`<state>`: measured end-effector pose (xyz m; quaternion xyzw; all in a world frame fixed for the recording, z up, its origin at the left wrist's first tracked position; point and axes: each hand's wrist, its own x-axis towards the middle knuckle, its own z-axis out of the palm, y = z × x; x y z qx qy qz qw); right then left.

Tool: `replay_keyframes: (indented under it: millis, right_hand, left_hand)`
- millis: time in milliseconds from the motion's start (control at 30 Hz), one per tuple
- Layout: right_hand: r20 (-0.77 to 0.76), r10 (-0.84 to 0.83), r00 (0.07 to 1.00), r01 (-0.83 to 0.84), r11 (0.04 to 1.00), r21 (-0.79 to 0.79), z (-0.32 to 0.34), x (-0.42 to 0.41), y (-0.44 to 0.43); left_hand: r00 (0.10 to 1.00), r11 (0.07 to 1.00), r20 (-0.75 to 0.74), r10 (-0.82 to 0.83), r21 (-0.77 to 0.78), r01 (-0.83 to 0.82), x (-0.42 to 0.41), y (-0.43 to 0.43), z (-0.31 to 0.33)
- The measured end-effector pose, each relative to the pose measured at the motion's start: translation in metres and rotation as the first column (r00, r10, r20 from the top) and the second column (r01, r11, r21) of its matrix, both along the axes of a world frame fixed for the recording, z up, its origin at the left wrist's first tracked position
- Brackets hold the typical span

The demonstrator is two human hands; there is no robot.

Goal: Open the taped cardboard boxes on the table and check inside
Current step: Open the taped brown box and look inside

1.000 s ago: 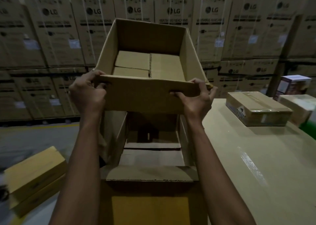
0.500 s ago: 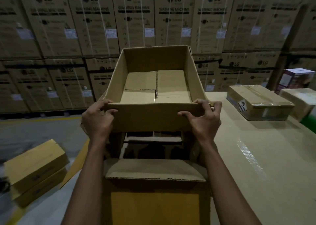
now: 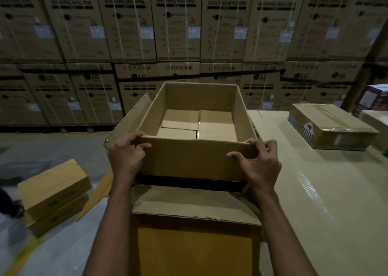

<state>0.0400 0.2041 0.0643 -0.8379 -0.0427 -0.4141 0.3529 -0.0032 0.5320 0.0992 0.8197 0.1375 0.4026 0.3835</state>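
Observation:
An open, empty cardboard box (image 3: 197, 160) is held in front of me, its folded bottom flaps visible inside. My left hand (image 3: 126, 156) grips its near left corner and my right hand (image 3: 259, 164) grips its near right corner. The box sits low in the mouth of a larger open carton (image 3: 195, 233) below it, whose near flap (image 3: 193, 204) lies folded toward me. A taped cardboard box (image 3: 329, 126) wrapped in clear film rests on the table (image 3: 325, 202) at the right.
Tall stacked washing-machine cartons (image 3: 178, 23) form a wall behind. Two yellow boxes (image 3: 54, 194) lie stacked on the floor at left. More boxes (image 3: 375, 99) stand at the table's far right edge. A yellow floor line (image 3: 96, 194) runs beside the carton.
Both hands have lowered the open box from chest height down into the larger carton's mouth. My view has tilted up, showing more of the stacked cartons.

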Motion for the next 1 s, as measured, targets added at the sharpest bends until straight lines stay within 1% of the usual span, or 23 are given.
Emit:
replay_keyframes:
  millis: [100, 200, 300, 367, 433, 533, 600, 633, 733, 833, 900, 1000]
  right_hand:
    - [-0.07, 0.003, 0.998, -0.004, 1.0, -0.023, -0.015, 0.002, 0.001]
    - [-0.14, 0.002, 0.99, -0.009, 0.999, -0.048, -0.023, 0.007, 0.007]
    - [-0.197, 0.015, 0.98, -0.03, 0.997, -0.072, -0.025, 0.006, 0.01]
    - [-0.239, 0.022, 0.971, -0.049, 0.993, -0.105, -0.027, 0.005, 0.013]
    - [-0.341, 0.014, 0.94, -0.07, 0.986, -0.152, -0.03, 0.004, 0.016]
    - [-0.551, 0.002, 0.835, -0.133, 0.971, -0.198, -0.037, 0.003, 0.016]
    - [-0.598, -0.006, 0.802, -0.147, 0.967, -0.207, -0.041, 0.002, 0.014]
    - [-0.588, -0.017, 0.809, -0.137, 0.967, -0.217, -0.042, 0.001, 0.013]
    - [-0.472, -0.057, 0.88, -0.069, 0.967, -0.246, -0.04, -0.003, 0.012]
    - [-0.375, -0.029, 0.927, -0.058, 0.974, -0.22, -0.037, -0.007, 0.01]
    - [-0.39, -0.018, 0.921, -0.074, 0.973, -0.218, -0.037, -0.009, 0.01]
    - [-0.509, -0.029, 0.86, -0.136, 0.949, -0.284, -0.042, -0.008, 0.013]
  left_hand:
    - [0.997, 1.0, -0.076, -0.007, 0.002, 0.007, 0.006, 0.001, -0.006]
    - [0.981, 1.0, -0.193, 0.0, -0.027, -0.005, 0.01, 0.009, -0.013]
    - [0.939, 0.999, -0.339, 0.048, 0.041, -0.036, 0.016, 0.017, -0.022]
    - [0.903, 0.998, -0.426, 0.064, 0.046, -0.049, 0.018, 0.02, -0.03]
    - [0.859, 0.999, -0.51, 0.044, 0.038, -0.028, 0.016, 0.019, -0.038]
    - [0.801, 0.999, -0.598, -0.031, -0.004, 0.036, 0.016, 0.016, -0.044]
    - [0.794, 0.999, -0.608, -0.033, 0.013, 0.052, 0.015, 0.015, -0.043]
    - [0.807, 0.999, -0.59, -0.017, 0.031, 0.044, 0.015, 0.017, -0.043]
    - [0.877, 0.996, -0.478, 0.046, 0.085, -0.005, 0.011, 0.021, -0.044]
    - [0.919, 0.991, -0.386, 0.075, 0.128, -0.027, 0.007, 0.019, -0.047]
    - [0.914, 0.992, -0.401, 0.057, 0.125, -0.008, 0.009, 0.019, -0.048]
    - [0.844, 0.994, -0.536, -0.001, 0.091, 0.06, 0.015, 0.023, -0.054]
